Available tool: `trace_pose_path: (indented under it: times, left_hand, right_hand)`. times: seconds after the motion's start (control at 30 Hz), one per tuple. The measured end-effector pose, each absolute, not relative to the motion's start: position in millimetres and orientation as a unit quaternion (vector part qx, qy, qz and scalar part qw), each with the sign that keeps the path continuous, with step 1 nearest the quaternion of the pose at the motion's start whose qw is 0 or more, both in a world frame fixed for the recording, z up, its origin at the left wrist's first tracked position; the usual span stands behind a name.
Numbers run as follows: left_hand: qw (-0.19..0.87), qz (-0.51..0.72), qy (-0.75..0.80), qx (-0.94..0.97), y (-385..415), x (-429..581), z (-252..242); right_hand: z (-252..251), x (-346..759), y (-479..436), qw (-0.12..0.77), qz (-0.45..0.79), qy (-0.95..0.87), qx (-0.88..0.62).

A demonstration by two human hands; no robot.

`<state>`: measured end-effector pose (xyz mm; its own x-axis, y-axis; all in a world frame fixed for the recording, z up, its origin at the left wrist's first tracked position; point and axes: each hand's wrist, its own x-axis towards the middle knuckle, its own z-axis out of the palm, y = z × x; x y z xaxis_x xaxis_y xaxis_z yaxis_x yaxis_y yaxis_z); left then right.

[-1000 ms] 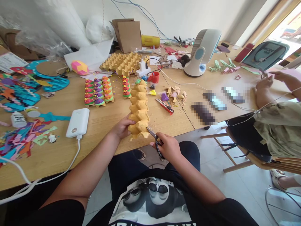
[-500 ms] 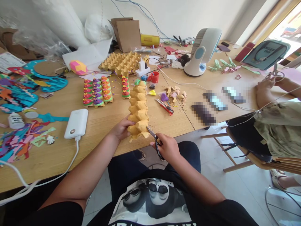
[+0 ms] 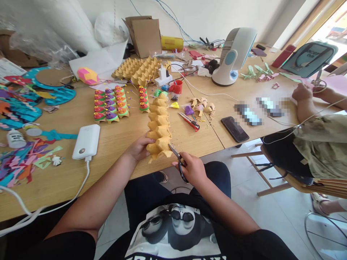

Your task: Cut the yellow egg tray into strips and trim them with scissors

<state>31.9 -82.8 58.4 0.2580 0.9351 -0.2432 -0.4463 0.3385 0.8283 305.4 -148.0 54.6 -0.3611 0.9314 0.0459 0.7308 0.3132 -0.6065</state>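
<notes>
A long yellow strip of egg carton (image 3: 158, 124) is held over the table's front edge, its cups running away from me. My left hand (image 3: 140, 147) is closed on its near left side; some fingers are hidden beneath it. In my right hand (image 3: 193, 167) is a pair of dark-handled scissors (image 3: 179, 160), fingers wrapped round the handles. The blade tips touch the strip's right edge near its close end. Beyond the strip lie a red utility knife (image 3: 189, 121) and torn carton scraps (image 3: 202, 105).
Painted egg-carton rows (image 3: 110, 104) stand left of centre, before uncut egg trays (image 3: 138, 70). A white power bank (image 3: 86, 141) with a cable lies at left. Further right are a fan (image 3: 233, 57), phones (image 3: 234, 129) and another person's hands (image 3: 302, 92) with scissors.
The view has shifted very slightly. My hands, the scissors and the carton strip keep almost the same position. The other person's hand at right has moved a little.
</notes>
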Motion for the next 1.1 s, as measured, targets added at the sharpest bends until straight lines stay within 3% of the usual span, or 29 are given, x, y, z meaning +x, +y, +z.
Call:
trace_pose_path:
  times: [1.1]
  left_hand:
    - [0.677,0.539,0.378,0.329,-80.8,33.2,55.1]
  right_hand:
    - [62.5,295.7,-155.4,0.185,0.221,-0.755,-0.588]
